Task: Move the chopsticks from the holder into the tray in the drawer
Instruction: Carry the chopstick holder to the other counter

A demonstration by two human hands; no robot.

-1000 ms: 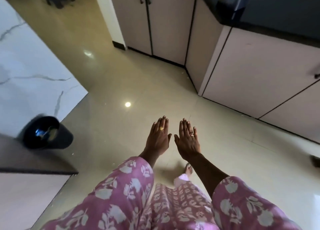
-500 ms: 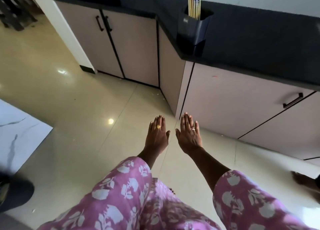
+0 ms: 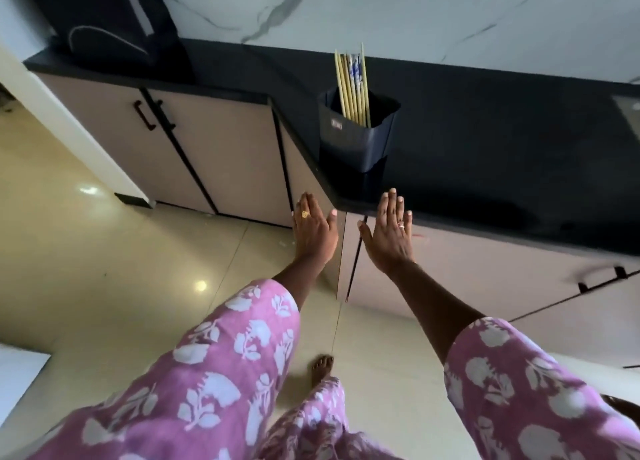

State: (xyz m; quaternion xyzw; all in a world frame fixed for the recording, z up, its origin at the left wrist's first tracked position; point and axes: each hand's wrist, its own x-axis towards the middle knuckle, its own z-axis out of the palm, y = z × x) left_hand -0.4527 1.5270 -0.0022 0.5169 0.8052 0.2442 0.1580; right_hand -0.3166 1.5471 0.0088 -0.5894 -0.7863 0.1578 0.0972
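Left hand [image 3: 313, 227] at frame centre, fingers straight, holding nothing. Right hand [image 3: 389, 233] beside it, equally flat and empty. Above them, chopsticks [image 3: 351, 85] stand upright in a dark holder [image 3: 358, 137] on the black counter [image 3: 485, 148].

Soft daylight, glare spots on the glossy floor [image 3: 104, 252], wide-angle bending at edges.

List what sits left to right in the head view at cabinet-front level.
black door handles → left hand → right hand → black drawer handle. I left out the holder because it overlaps both hands sideways.
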